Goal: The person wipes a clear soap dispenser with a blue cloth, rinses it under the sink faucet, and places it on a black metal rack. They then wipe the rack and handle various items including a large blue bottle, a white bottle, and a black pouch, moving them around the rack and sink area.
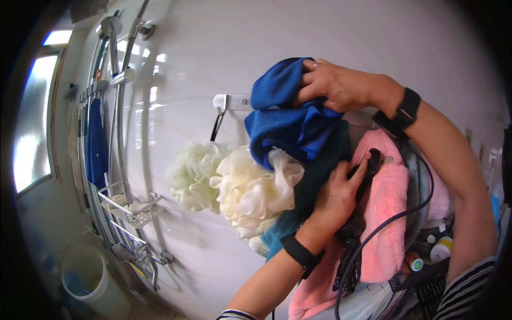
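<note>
My right hand (330, 86) grips a bunched blue cloth (280, 86) against the wall rack (236, 102). More folds of blue cloth hang just below it. Lower down, my left hand (338, 194) lies between a dark teal towel (330, 156) and a pink towel (384, 208). Its fingers touch black plastic (374, 158), perhaps a bag, which hangs down beside the pink towel; their grip is partly hidden. Left of my hands hang a cream mesh bath puff (252, 184) and a pale green one (196, 176), near a black loop (217, 126) on a hook.
A black cable (384, 220) curves in front of the pink towel. Bottles and a jar (441, 250) stand at lower right. On the left are a shower rail (126, 60), a wire basket (132, 210), a faucet (150, 264), a white bucket (106, 288) and a hanging blue cloth (96, 148).
</note>
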Available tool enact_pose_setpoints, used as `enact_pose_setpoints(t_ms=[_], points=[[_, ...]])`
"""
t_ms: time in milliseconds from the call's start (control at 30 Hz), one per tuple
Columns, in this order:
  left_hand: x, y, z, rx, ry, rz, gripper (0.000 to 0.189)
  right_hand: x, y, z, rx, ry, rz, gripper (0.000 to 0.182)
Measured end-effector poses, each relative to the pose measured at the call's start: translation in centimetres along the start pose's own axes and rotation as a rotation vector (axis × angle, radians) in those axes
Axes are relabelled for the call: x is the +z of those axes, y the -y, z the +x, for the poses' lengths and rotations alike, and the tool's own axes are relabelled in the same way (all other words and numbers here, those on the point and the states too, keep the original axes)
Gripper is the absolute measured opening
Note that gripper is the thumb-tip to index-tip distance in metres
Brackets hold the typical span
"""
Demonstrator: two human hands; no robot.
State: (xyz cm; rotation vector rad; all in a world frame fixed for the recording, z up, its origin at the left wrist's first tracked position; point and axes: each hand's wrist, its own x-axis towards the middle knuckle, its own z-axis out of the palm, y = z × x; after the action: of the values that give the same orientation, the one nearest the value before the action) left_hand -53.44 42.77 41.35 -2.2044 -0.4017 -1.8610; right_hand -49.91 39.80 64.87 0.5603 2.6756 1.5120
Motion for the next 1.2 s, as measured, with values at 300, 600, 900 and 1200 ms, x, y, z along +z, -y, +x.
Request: enact_pose_setpoints(t_ms=[300, 600, 900, 1200], points=[[-1.1, -0.3, 0.5, 0.026, -0.061, 0.023, 0.049, -0.9, -1.2, -15.8, 0.245, -0.084, 0.182, 0.034], [0.2, -0.4, 0.9, 0.084, -0.092, 0.036, 0.038, 1.0, 0.4, -30.9, 0.622, -0.164, 0.142, 0.051], [0.0, -0.8, 0.8, -0.138, 0.024, -0.111, 0.026, -3.2, 5.2, -41.4, 0.943, -0.393, -0.170, 0.038], [-6.4, -6.2, -4.4, -0.098, -0.112, 0.265, 0.026, -5.7, 16.2, -43.5, 1.316, -0.753, 0.060, 0.043]])
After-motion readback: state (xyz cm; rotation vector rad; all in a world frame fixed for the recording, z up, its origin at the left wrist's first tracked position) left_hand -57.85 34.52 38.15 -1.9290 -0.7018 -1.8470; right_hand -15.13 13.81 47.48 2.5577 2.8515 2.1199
